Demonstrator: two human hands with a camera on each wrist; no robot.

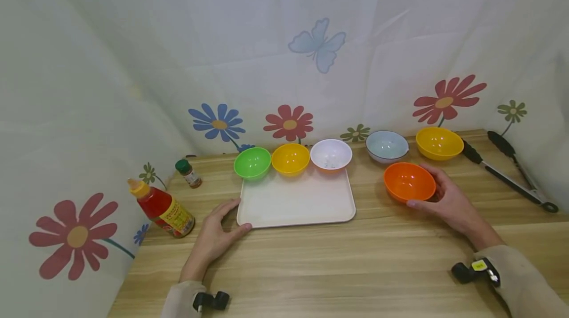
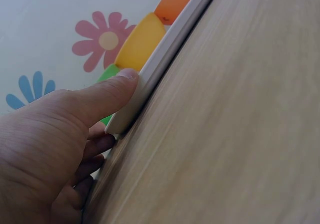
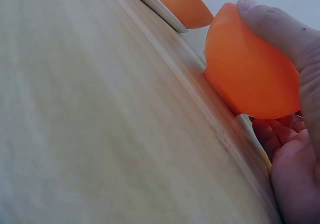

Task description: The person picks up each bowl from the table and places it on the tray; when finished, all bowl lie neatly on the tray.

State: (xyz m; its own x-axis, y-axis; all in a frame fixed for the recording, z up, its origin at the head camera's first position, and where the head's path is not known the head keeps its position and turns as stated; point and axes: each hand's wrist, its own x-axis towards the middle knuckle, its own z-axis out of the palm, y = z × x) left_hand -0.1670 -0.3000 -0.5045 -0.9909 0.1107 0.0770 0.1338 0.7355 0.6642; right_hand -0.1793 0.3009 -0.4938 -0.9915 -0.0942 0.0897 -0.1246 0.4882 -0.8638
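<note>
In the head view, my right hand [image 1: 453,204] holds an orange bowl [image 1: 409,182] by its right side. The thumb lies at the near rim and the fingers go behind the bowl; its base looks to be on the table in the right wrist view. My left hand [image 1: 215,234] rests at the near left corner of a white tray [image 1: 298,204], thumb against the front edge and fingers along the left side. Along the tray's back stand a green bowl [image 1: 252,164], a yellow bowl [image 1: 290,160] and a white bowl with orange outside [image 1: 331,155].
Behind the orange bowl stand a pale blue bowl [image 1: 386,146] and another yellow bowl [image 1: 439,143]. Black-handled tongs [image 1: 511,179] lie at the far right. A red sauce bottle [image 1: 164,212] and a green-capped spice jar [image 1: 188,174] are on the left. A flowered curtain [image 1: 249,61] hangs behind.
</note>
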